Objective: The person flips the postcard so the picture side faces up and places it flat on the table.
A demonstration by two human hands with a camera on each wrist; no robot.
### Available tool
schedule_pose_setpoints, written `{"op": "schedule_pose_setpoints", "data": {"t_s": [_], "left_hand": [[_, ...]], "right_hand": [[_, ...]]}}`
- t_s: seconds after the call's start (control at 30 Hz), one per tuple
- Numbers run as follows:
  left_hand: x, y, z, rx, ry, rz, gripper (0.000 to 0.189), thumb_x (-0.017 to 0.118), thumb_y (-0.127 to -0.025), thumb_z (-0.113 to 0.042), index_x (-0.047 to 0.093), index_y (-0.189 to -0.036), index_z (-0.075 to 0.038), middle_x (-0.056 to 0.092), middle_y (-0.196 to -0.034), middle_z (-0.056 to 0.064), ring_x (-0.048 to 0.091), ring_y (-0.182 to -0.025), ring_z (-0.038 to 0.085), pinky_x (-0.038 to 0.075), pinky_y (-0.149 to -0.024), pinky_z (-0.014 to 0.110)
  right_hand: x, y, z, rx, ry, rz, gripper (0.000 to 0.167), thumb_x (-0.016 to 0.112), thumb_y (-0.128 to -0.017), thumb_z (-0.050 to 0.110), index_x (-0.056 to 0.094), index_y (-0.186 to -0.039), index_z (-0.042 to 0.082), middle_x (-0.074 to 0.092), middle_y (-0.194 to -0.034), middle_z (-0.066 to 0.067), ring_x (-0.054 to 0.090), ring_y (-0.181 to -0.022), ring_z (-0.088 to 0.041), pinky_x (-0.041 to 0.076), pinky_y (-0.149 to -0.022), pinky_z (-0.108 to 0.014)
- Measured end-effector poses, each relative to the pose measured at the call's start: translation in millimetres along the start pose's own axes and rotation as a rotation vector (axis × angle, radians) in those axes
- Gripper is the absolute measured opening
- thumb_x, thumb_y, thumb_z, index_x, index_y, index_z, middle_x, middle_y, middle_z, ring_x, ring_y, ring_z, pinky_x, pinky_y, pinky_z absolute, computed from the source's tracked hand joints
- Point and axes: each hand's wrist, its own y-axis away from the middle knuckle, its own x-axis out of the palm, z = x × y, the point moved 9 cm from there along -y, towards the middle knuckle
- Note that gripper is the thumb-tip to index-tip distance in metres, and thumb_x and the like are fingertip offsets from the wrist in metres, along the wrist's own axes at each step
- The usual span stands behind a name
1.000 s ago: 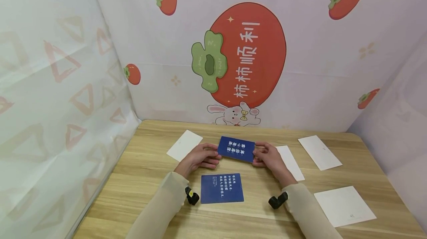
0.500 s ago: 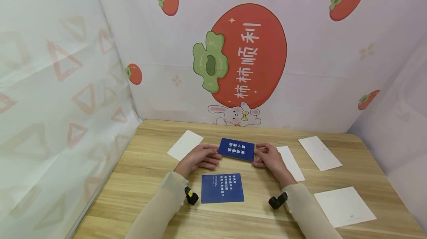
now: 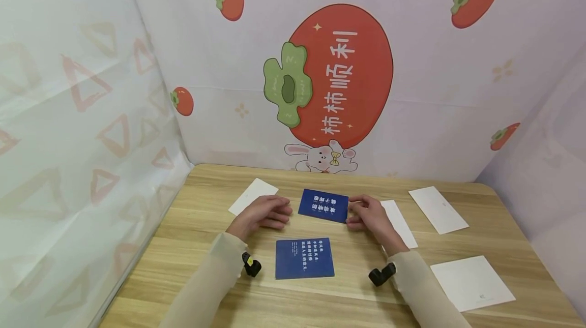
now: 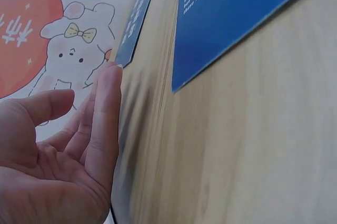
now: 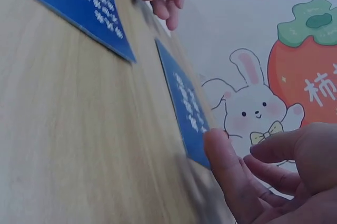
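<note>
A blue card (image 3: 323, 206) with white characters lies flat on the wooden table, towards the back. My left hand (image 3: 263, 214) is apart from its left edge, with loosely bent fingers and nothing in them; the left wrist view shows the bare palm. At the card's right edge is my right hand (image 3: 370, 217). In the right wrist view its thumb stands away from the fingers, and one fingertip (image 5: 215, 139) is at the card's corner; whether it touches, I cannot tell. Closer to me lies a second blue card (image 3: 304, 258) with white lines of text.
White cards lie around the hands: one (image 3: 249, 193) partly behind the left hand, one (image 3: 400, 224) beside the right hand, one (image 3: 438, 209) at the back right, and a larger one (image 3: 473, 283) at the front right. A printed cloth wall (image 3: 412, 135) rises behind the table (image 3: 361, 287).
My left hand has let go of the far blue card and drawn away to the left. The right hand stays by the card's right edge. The card now lies flat on the table.
</note>
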Motion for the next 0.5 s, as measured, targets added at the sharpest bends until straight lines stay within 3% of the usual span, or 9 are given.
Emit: {"op": "schedule_pose_setpoints", "data": {"t_s": [0.23, 0.5], "left_hand": [[-23.7, 3.2, -0.9, -0.020, -0.010, -0.052, 0.042, 0.061, -0.112, -0.027, 0.062, -0.144, 0.000, 0.078, -0.125, 0.015, 0.079, -0.097, 0.021, 0.071, -0.086, 0.041], [-53.1, 10.3, -10.1, -0.030, -0.124, -0.096, 0.038, 0.062, -0.113, -0.026, 0.064, -0.142, -0.002, 0.079, -0.121, 0.013, 0.079, -0.086, 0.016, 0.071, -0.074, 0.034]], "right_hand": [[21.3, -0.8, 7.6, -0.019, -0.034, 0.082, 0.040, 0.051, -0.116, 0.015, 0.052, -0.152, -0.002, 0.066, -0.136, -0.028, 0.078, -0.084, -0.018, 0.071, -0.078, -0.037], [54.3, -2.8, 13.8, -0.025, -0.062, 0.132, 0.044, 0.057, -0.113, 0.009, 0.051, -0.155, 0.001, 0.063, -0.137, -0.026, 0.077, -0.093, -0.019, 0.071, -0.076, -0.035]]}}
